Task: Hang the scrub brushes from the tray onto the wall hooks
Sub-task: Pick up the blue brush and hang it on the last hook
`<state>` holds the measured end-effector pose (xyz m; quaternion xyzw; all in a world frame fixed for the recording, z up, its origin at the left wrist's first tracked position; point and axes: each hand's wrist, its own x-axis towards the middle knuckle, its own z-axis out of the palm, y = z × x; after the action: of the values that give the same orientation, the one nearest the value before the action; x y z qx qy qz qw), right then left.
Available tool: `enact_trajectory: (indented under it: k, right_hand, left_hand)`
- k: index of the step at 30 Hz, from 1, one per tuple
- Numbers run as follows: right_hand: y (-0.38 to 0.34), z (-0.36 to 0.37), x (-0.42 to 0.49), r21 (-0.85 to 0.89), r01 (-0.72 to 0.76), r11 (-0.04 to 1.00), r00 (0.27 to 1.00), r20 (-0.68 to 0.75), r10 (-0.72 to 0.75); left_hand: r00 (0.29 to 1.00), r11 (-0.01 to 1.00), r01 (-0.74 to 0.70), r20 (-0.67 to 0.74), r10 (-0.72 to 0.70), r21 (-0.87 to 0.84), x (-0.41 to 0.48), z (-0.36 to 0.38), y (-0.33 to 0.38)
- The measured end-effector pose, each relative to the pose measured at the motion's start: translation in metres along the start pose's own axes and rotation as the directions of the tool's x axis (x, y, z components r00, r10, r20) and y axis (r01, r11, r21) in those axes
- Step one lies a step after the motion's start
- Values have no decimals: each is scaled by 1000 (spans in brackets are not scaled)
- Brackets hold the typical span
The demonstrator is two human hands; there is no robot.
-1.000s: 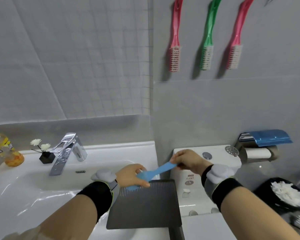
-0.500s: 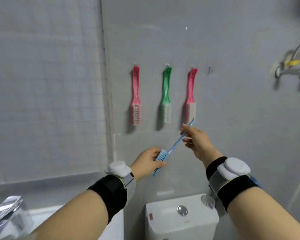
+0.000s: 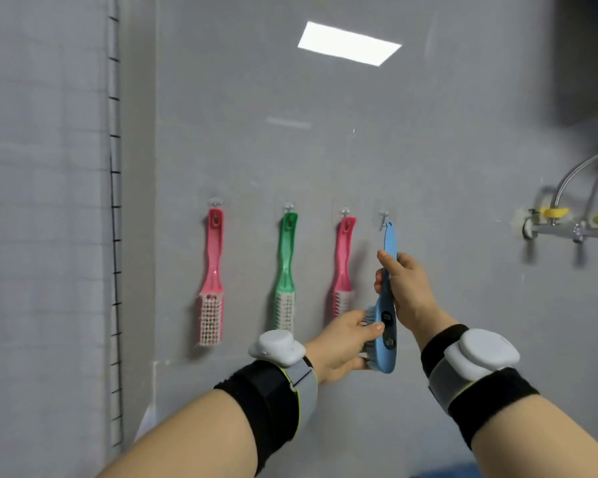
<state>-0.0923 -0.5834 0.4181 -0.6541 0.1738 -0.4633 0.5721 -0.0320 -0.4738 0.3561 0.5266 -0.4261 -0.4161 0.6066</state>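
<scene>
Wall: grey bathroom wall [image 3: 428, 167], smooth panel ahead, small tiles on the left side, a bright ceiling-light reflection high up.
Hooks: four small clear hooks in a row; the fourth hook [image 3: 383, 215] at the right end carries nothing.
Hung brushes: left pink brush [image 3: 212, 281], green brush [image 3: 285, 270] and right pink brush [image 3: 342, 267] each hang handle-up, bristle heads down.
Blue scrub brush [image 3: 386, 315]: held nearly upright, handle tip just below and right of the fourth hook, not on it.
Left hand [image 3: 342, 343]: fingers curled around the bristle head at the lower end.
Right hand [image 3: 406, 288]: thumb and fingers pinched on the handle, mid-length.
Wrists: both wear black bands with white devices.
Right edge: metal pipe fitting [image 3: 567, 225] with yellow collars and braided hoses.
</scene>
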Motion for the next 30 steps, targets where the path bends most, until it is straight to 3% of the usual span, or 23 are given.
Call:
enact_trajectory:
  k: [11,18,25,30]
  right_hand:
    - [8,-11,55,-27,22,999,999,-38,-23]
    - [24,-15,55,-165,77,983,996,-38,-84]
    - [38,-17,49,-391,82,917,982,-126,-142]
    - [56,-27,26,-433,17,901,974,-195,-112]
  left_hand:
    - [1000,998,-3,5,3,-65,45,5,11]
    - [999,992,32,41,-27,-123,55,7,-6]
    - [998,998,50,-37,-49,26,49,2,-22]
    - [990,989,141,-28,-140,33,17,-11,-44]
